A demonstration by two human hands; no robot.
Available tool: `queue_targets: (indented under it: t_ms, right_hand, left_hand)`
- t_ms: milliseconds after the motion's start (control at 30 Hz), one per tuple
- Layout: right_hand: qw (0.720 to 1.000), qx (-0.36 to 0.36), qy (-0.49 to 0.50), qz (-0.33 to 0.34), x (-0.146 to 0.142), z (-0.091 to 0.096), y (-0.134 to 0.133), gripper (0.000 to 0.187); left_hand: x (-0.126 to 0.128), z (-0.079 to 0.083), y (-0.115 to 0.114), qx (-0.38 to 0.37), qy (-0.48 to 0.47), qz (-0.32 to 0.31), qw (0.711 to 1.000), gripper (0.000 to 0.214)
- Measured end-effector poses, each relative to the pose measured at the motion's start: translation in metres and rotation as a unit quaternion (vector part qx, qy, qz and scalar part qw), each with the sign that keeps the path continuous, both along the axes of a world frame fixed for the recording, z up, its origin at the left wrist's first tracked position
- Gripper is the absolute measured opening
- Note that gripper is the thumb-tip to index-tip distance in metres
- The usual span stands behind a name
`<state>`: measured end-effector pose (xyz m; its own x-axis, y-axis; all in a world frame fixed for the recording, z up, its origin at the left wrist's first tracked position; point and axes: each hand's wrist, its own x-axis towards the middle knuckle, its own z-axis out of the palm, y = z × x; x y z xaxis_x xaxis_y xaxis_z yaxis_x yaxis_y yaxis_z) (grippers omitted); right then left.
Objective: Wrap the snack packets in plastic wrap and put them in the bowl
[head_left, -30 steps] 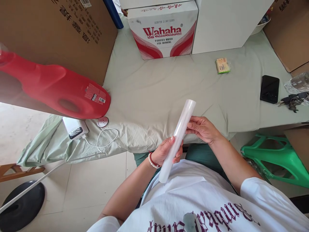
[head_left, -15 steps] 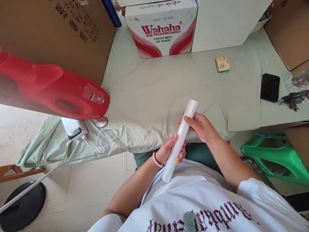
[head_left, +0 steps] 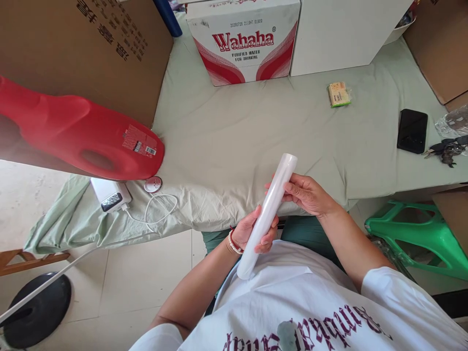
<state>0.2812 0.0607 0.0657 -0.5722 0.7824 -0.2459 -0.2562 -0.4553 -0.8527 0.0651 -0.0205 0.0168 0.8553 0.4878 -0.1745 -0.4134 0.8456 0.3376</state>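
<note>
A long roll of whitish, translucent plastic film slants across the front of my body, its far end over the cloth-covered table and its near end by my shirt. Its lower half lies in my left hand, thumb on one side and fingers curling out from beneath on the other. Farther up, my right hand grips the roll from the right side. The thumb presses at its edge, while some fingertips show beyond it on the left. Part of the fingers is hidden under the roll.
On the table stand a red jug, a Wahaha carton and a white box. A small yellow packet, a black phone and keys lie rightward. A white power bank sits front left; a green stool stands right.
The roll has shifted slightly left and toward my body. My right thumb has slid off the roll's top to its right edge. My left hand has moved a little left with the roll.
</note>
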Motion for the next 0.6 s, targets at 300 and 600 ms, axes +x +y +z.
queue_targets:
  t_ms: [300,600]
  right_hand:
    - [0.994,-0.039,-0.042,-0.096,-0.006,0.005,0.01,0.058]
    - [0.999,0.011,-0.041,-0.013,0.008,0.015,0.009,0.051]
  left_hand:
    - [0.002,-0.003,0.001,-0.002,0.041,-0.002,0.999,0.06]
    - [-0.005,-0.004,-0.006,0.005,0.003,-0.026,1.0,0.059]
